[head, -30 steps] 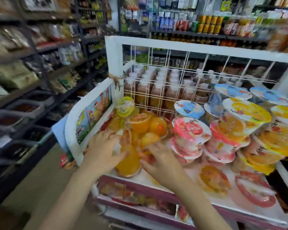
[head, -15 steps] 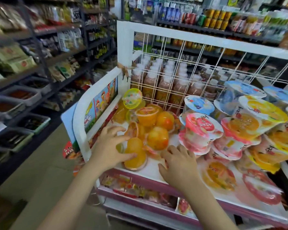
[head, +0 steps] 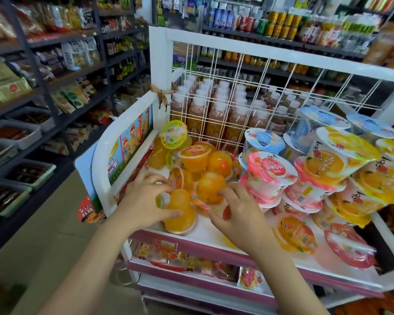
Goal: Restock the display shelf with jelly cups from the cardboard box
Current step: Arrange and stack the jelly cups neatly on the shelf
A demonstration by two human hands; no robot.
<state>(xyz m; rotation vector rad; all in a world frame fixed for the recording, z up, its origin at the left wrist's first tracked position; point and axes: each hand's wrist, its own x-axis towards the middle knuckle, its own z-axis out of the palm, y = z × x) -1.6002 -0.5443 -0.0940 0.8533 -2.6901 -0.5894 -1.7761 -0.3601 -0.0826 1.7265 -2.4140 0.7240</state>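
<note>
Left hand [head: 146,201] curls round a small clear plastic jelly cup of orange jelly [head: 180,211], which stands upside down, wide rim on the white display shelf [head: 205,230], at the front left corner; thumb below and fingers above close loosely on its dome. Right hand [head: 241,214] is half open just to the right, its fingertips [head: 222,192] touching a second small orange cup [head: 210,187] tipped on its side, rim toward the front.

Going from big to small: the white wire-backed shelf frame [head: 271,50] holds everything, with a row of pale-capped drink bottles [head: 218,110] behind the mesh. To the right stand tall tubs with foil lids [head: 268,169] stacked in tiers; I count about ten, blue, pink and yellow, though blur at the edge hides some. Two flat lids, one orange [head: 293,233] and one red [head: 348,248], lie face up in front. The loose heap of small orange cups [head: 198,160] numbers roughly eight, not exactly countable.

Judging by the layout, the next move turns on the left cup: its axis is upright, it lies directly under the left palm, and that hand is plainly the nearer. No cardboard box is in sight.
</note>
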